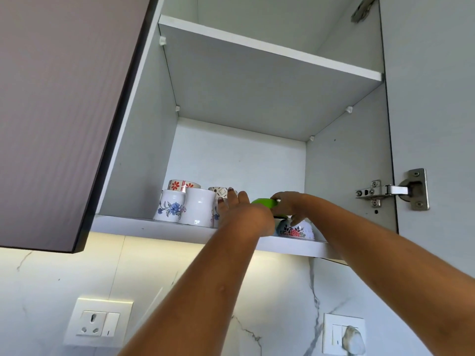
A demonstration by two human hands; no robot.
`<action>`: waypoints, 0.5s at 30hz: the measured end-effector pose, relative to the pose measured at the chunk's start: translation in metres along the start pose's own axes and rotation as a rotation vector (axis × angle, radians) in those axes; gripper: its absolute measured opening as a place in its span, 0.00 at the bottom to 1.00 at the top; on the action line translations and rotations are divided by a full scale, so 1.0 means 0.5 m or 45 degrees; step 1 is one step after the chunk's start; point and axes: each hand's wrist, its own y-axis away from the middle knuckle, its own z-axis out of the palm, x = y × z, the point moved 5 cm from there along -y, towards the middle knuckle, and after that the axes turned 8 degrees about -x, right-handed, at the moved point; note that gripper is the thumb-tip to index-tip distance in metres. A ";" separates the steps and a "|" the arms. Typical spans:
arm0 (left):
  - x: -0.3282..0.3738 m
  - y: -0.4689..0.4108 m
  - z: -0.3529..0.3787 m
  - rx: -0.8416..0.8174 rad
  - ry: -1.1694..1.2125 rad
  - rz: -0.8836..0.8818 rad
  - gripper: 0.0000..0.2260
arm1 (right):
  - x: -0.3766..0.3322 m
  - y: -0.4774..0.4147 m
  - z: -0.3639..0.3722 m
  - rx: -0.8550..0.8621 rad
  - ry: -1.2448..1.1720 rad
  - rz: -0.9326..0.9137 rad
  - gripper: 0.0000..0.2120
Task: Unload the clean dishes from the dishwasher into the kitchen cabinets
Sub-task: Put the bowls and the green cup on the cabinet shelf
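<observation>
Up on the white cabinet's bottom shelf (pixel 154 228), I am gripping a bright green plastic bowl (pixel 264 202) in my right hand (pixel 290 204), directly above a flowered white bowl (pixel 295 230). My left hand (pixel 244 214) is reaching flat-fingered just beside it, holding nothing, near white ceramic mugs (pixel 198 206).

— Bright?
— Soft and even, with a warm glow under the cabinet (pixel 180 231) spilling onto the marble wall (pixel 51 273).
— Sharp?
— Mostly. The wide lens bows straight lines toward the edges.
</observation>
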 end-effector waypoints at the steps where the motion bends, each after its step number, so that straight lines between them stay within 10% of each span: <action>1: 0.000 0.002 0.000 0.001 0.003 0.003 0.24 | 0.000 0.002 -0.002 0.017 0.056 -0.004 0.30; 15: 0.004 0.015 -0.003 -0.079 -0.021 -0.019 0.24 | -0.012 -0.026 0.025 -0.009 0.266 -0.011 0.38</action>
